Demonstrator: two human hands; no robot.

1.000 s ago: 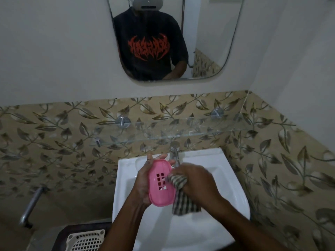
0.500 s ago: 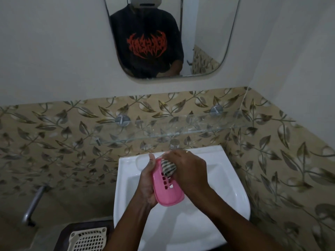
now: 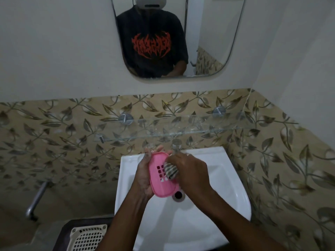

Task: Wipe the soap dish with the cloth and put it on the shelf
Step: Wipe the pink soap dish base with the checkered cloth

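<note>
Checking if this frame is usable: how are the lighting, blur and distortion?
Head view: dim, flat light; wide-angle bending at the edges; slight motion blur on the left hand fingertips above the soap dish; glass shelf hard to see against the patterned tiles.

Two hands are over one white sink (image 3: 223, 180): the left hand (image 3: 143, 175) and the right hand (image 3: 192, 173). Between them is one pink soap dish (image 3: 160, 182) and one checked cloth (image 3: 171, 170). The dish has one block of small square holes (some are hidden by the cloth, so no count of them). One tap (image 3: 176, 144) stands behind the sink, and one drain (image 3: 178, 195) shows in its bowl. One glass shelf (image 3: 181, 126) hangs on the wall on three metal mounts. One mirror (image 3: 208, 42) is above it. One pipe (image 3: 37, 198) and one cream grid (image 3: 87, 237) sit lower left.
</note>
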